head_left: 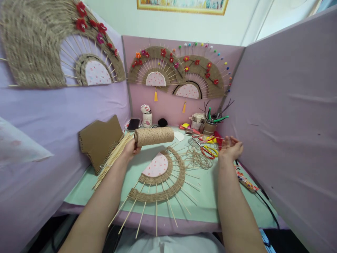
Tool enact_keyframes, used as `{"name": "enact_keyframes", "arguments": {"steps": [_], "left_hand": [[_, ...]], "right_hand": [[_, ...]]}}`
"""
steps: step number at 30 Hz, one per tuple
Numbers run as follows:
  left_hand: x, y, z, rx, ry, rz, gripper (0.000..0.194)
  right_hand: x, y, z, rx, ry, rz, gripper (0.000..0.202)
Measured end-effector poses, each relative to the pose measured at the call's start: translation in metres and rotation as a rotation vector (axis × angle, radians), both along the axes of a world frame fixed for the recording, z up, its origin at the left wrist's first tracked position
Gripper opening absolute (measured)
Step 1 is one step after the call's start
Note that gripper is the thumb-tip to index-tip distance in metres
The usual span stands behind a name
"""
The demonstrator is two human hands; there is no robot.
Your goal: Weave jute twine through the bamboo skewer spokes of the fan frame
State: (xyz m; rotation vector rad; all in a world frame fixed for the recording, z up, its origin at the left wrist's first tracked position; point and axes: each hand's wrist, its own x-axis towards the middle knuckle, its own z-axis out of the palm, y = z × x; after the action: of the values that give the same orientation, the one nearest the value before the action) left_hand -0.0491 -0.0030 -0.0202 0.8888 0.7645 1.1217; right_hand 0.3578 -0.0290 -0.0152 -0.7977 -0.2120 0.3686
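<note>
From where I'm standing, the person's left hand point(132, 148) is gripping one end of a spool of twine point(154, 136), holding it above the surface point(206, 202); the spool's end is covering part of the fingers. The right hand point(231, 148) is hovering near the right-hand partition, its fingers partly curling, and I can't tell whether they are pinching a strand or standing loose. A half-woven fan point(158, 167) is lying between the forearms, its nearest sticks poking past the front edge. Beside it, tangled twine point(198, 156) is spreading towards the scissors point(204, 146), too thin and knotted to trace. The left forearm is hiding part of a bundle of sticks point(112, 160), and the right one is standing just beside a patterned tool point(246, 181) whose far end I'm not making out. A large fan point(37, 45) on the left is running out of view, as is the framed picture point(181, 4) above.
</note>
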Motion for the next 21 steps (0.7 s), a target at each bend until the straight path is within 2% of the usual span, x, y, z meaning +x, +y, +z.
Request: {"name": "enact_keyframes", "arguments": {"steps": [2, 4, 6, 7, 9, 10, 11, 14, 16, 18, 21], "left_hand": [[-0.001, -0.002, 0.002, 0.008, -0.011, -0.021, 0.03], [-0.001, -0.005, 0.005, 0.027, -0.048, -0.052, 0.033], [0.0, -0.008, 0.008, 0.042, -0.087, -0.084, 0.035], [0.001, -0.009, 0.01, 0.048, -0.098, -0.09, 0.036], [0.002, -0.011, 0.012, 0.062, -0.102, -0.089, 0.037], [0.002, -0.012, 0.012, 0.069, -0.098, -0.092, 0.038], [0.003, -0.013, 0.012, 0.075, -0.089, -0.098, 0.038], [0.004, -0.013, 0.011, 0.093, -0.048, -0.128, 0.037], [0.006, -0.012, 0.008, 0.102, -0.025, -0.142, 0.036], [0.007, -0.011, 0.005, 0.107, -0.02, -0.145, 0.033], [0.008, -0.01, 0.001, 0.101, -0.029, -0.156, 0.032]], "right_hand": [[-0.008, 0.002, -0.001, -0.172, -0.177, 0.044, 0.025], [-0.021, 0.002, -0.004, -0.376, -0.416, 0.242, 0.031], [-0.037, 0.002, -0.008, -0.486, -0.612, 0.364, 0.035], [-0.045, 0.001, -0.01, -0.548, -0.747, 0.361, 0.038], [-0.06, 0.0, -0.012, -0.586, -0.95, 0.24, 0.044], [-0.067, -0.001, -0.012, -0.553, -1.019, 0.215, 0.047], [-0.074, -0.002, -0.012, -0.485, -1.054, 0.253, 0.05], [-0.092, -0.006, -0.009, -0.223, -1.028, 0.617, 0.049], [-0.101, -0.01, -0.008, -0.098, -0.971, 0.792, 0.045], [-0.105, -0.013, -0.007, -0.055, -0.956, 0.841, 0.037], [-0.103, -0.012, -0.007, -0.058, -0.898, 0.84, 0.025]]}}
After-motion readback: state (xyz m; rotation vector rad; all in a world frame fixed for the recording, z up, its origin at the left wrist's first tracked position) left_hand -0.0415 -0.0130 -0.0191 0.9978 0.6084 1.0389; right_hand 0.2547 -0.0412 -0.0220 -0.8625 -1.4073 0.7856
